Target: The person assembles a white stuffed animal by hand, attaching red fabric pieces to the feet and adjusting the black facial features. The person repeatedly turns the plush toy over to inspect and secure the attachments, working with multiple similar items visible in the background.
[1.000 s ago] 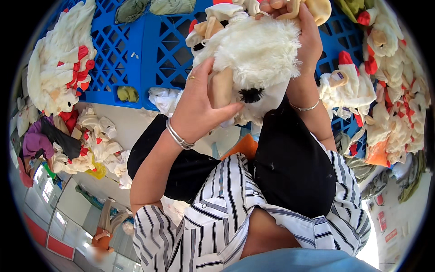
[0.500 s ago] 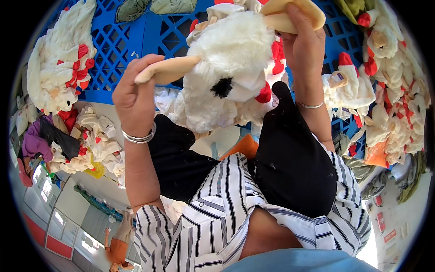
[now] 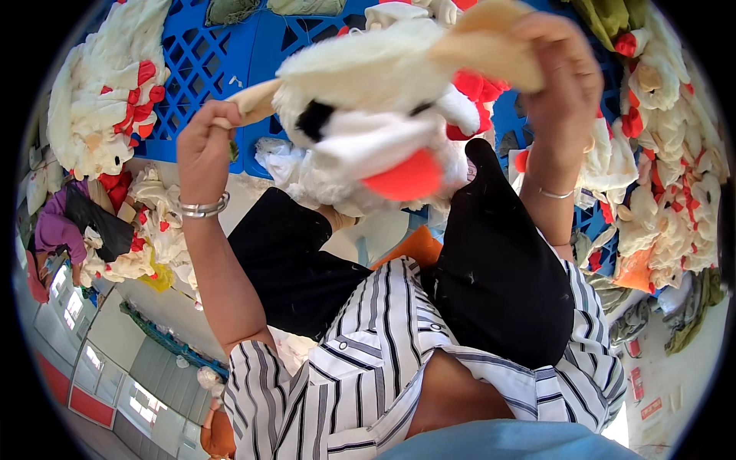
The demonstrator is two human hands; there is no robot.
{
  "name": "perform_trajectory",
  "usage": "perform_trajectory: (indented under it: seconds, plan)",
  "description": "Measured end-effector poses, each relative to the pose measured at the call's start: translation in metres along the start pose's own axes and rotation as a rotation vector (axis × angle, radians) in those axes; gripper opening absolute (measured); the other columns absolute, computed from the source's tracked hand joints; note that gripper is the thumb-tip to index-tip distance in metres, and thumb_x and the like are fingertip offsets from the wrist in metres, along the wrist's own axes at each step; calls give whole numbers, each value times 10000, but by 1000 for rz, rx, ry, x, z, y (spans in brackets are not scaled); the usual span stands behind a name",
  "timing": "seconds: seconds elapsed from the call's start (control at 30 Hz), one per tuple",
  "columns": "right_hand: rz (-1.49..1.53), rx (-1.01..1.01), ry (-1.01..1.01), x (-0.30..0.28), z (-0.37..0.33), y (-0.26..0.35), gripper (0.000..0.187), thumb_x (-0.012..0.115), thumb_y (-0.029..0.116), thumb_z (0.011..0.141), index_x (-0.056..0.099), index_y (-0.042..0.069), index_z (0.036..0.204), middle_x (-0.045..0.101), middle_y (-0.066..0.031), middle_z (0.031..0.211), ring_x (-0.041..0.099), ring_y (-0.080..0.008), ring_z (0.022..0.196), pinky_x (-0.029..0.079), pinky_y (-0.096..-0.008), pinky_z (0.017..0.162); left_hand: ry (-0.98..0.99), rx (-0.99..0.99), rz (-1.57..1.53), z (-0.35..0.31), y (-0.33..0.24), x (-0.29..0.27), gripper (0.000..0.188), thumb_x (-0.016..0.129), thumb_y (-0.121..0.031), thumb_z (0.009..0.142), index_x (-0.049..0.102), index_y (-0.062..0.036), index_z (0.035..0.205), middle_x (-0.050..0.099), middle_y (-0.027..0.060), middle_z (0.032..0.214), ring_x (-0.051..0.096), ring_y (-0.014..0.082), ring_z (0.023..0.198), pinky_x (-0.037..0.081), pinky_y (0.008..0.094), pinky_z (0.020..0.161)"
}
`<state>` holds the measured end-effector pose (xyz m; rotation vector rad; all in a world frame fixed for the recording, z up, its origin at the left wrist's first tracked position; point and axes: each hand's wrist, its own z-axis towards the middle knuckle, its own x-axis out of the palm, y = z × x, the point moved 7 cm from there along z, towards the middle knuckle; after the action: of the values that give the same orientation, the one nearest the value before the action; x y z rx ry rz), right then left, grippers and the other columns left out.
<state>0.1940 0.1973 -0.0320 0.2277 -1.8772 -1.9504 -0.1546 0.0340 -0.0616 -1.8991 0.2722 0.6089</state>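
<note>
A limp white plush animal [image 3: 360, 69] hangs stretched between my hands above my knees, blurred by motion. It has beige ears, black eye patches and a red patch at the muzzle, which now faces toward me. My left hand [image 3: 203, 149] is closed on the tip of one ear [image 3: 258, 98]. The other ear [image 3: 491, 57] is gripped by my right hand [image 3: 563, 84], whose fingers are partly smeared. More white plush with red parts [image 3: 479, 96] lies just behind the toy.
Blue lattice pallets [image 3: 186, 115] lie beyond my knees. White plush skins are piled at the left [image 3: 84, 107] and right [image 3: 675, 161]. Green cloth [image 3: 609, 19] lies at the top right. A person in purple [image 3: 60, 226] is at the far left, and another in orange [image 3: 221, 433] at lower left.
My hands have moved apart, the left one leftward and the right one rightward and down. The plush animal's face has tipped toward me, showing both eye patches and the red muzzle.
</note>
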Motion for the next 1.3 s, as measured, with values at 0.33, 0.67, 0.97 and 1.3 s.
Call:
perform_trajectory:
  seconds: [0.33, 0.67, 0.97, 1.3]
  plan:
    - [49, -268, 698, 107, -13, 41, 243, 434, -20, 873, 637, -48, 1003, 666, -137, 997, 651, -216, 905, 503, -303, 786, 123, 454, 19, -23, -99, 98, 529, 770, -121, 683, 579, -51, 1171, 593, 148, 1172, 543, 309, 1132, 415, 425, 954]
    - [-165, -216, 389, 91, -8, 0, 366, 690, 103, 831, 576, 35, 1173, 637, -55, 981, 627, -160, 856, 504, -292, 751, -10, 14, -681, -25, -64, 91, 268, 580, -119, 938, 592, 13, 1170, 644, 24, 1066, 590, 98, 919, 480, 255, 786]
    - [-361, -395, 393, 103, -16, -1, 215, 714, 75, 774, 634, 66, 974, 569, -66, 812, 599, -214, 783, 482, -320, 668, 106, -133, -689, -29, -67, 104, 290, 622, -145, 918, 602, 0, 1169, 643, 21, 1055, 585, 71, 918, 479, 232, 773]
    - [-363, -252, 291, 64, 1, 2, 66, 654, 23, 849, 594, 21, 823, 578, -26, 762, 540, -103, 679, 420, -225, 618, 378, -250, -582, -36, -81, 103, 439, 640, -201, 904, 529, 16, 1269, 621, 72, 1171, 591, 131, 1042, 473, 289, 900]
